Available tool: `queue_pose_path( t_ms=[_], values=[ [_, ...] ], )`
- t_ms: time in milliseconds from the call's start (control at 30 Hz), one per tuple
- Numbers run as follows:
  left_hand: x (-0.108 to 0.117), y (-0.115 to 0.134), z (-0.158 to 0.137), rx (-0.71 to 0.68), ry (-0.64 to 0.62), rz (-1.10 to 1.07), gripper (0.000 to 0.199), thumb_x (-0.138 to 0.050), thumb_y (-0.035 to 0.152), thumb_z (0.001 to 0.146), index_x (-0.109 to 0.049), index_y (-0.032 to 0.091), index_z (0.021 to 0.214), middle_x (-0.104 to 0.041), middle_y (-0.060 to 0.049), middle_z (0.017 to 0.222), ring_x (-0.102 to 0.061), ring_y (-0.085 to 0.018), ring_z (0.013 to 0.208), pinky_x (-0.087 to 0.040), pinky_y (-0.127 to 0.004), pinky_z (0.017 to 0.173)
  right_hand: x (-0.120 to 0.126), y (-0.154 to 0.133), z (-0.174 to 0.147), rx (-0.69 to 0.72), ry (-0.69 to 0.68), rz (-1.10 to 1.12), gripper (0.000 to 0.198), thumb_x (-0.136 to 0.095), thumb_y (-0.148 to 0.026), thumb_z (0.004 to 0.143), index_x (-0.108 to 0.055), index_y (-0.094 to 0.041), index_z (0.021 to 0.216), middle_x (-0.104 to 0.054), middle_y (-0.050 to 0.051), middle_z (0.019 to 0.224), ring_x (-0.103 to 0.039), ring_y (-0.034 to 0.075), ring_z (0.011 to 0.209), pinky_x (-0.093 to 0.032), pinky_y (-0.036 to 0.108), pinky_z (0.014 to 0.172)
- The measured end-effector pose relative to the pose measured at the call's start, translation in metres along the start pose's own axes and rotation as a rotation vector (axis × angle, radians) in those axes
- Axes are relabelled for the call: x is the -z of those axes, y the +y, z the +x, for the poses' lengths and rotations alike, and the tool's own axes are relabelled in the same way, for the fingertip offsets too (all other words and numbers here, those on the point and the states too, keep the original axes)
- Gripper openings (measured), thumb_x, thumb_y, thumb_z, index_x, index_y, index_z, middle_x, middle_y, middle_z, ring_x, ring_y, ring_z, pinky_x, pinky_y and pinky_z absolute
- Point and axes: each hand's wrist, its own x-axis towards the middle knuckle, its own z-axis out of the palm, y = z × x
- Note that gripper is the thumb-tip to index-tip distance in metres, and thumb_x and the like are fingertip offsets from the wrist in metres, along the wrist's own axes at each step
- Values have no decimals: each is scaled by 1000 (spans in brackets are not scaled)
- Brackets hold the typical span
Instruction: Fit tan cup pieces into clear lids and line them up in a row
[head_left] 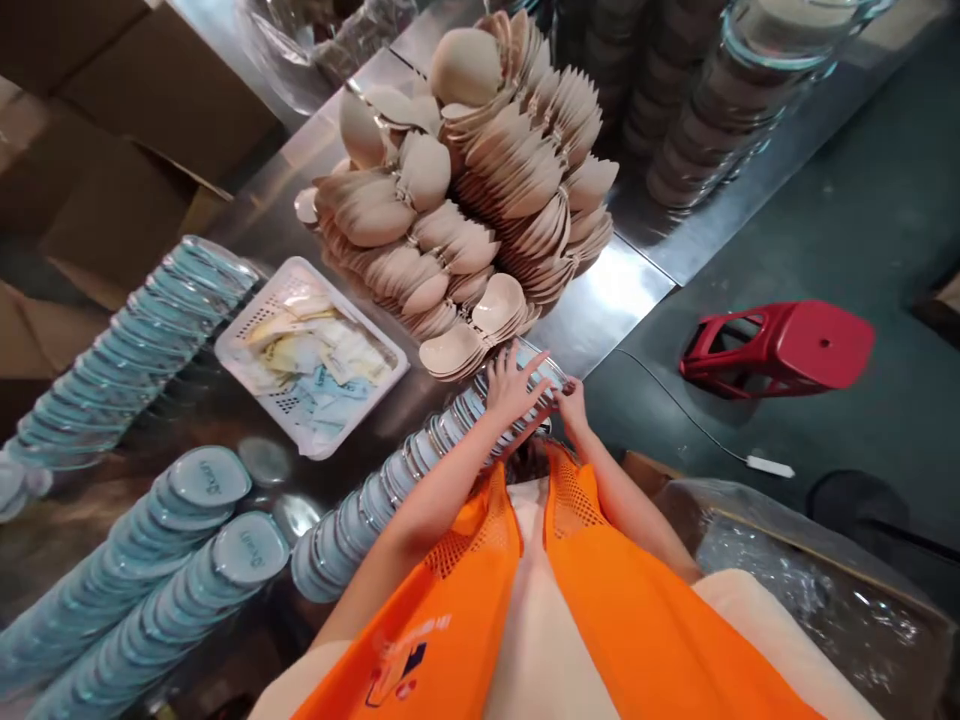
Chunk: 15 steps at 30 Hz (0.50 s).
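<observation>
My left hand (512, 388) lies with spread fingers over the pale-blue round piece (541, 366) at the near end of a long row. Beside it, my right hand (571, 405) has its fingers closed on that piece's right edge. The row of pale-blue, clear-rimmed round pieces (382, 485) runs down to the left under my left forearm. Just beyond my hands stands a big pile of beige, shallow cup-shaped pieces (517, 165), joined in pairs and nested in stacks. My palms and the underside of the held piece are hidden.
A white perforated basket (319, 448) with yellow, white and blue packets sits on the metal table (611, 290). More blue stacks (127, 350) stand left. Clear-rimmed stacks (720, 110) are at back right. A red stool (780, 345), a cable and a plastic-lined box (810, 570) lie right.
</observation>
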Motion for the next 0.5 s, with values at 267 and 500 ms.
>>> queue_pose_path(
  t_ms=[267, 500],
  values=[
    [-4, 3, 13, 168, -17, -6, 103, -73, 52, 90, -19, 22, 173, -27, -22, 174, -35, -50, 152, -30, -66, 122, 30, -6, -24, -171, -177, 118, 45, -68, -43, 78, -66, -22, 118, -78, 8, 103, -74, 21, 87, -59, 32, 71],
    [-2, -27, -8, 19, -34, -27, 126, -78, 78, 77, -27, 9, 168, -27, -31, 171, -26, -51, 158, -23, -62, 129, 14, -2, -21, -90, -107, -21, 27, -67, -40, 79, -69, -22, 99, -72, -1, 74, -64, 16, 60, -51, 27, 60]
  ],
)
